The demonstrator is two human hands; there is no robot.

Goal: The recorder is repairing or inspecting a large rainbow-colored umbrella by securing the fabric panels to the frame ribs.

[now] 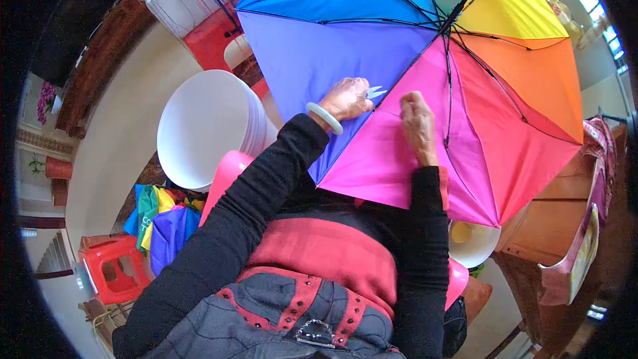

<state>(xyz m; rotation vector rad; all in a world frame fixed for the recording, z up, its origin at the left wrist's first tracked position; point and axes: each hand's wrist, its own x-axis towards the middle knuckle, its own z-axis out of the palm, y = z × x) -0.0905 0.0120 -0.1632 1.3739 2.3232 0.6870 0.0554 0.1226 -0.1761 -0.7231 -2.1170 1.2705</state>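
Observation:
An open rainbow umbrella (412, 40) lies with its inside facing me, its black ribs and shaft running to the upper right. My left hand (345, 98), with a pale bangle on the wrist, holds small scissors (376, 92) against the seam between the purple and magenta panels. My right hand (417, 123) pinches the magenta fabric just right of that seam, fingers closed on the cloth. Both black sleeves come up from the lower edge.
A large white bucket (203, 129) stands to the left, with a pile of folded coloured umbrella cloth (163, 223) below it. A red plastic stool (114, 269) is at lower left, a white bowl (473, 242) and a wooden cabinet (551, 219) on the right.

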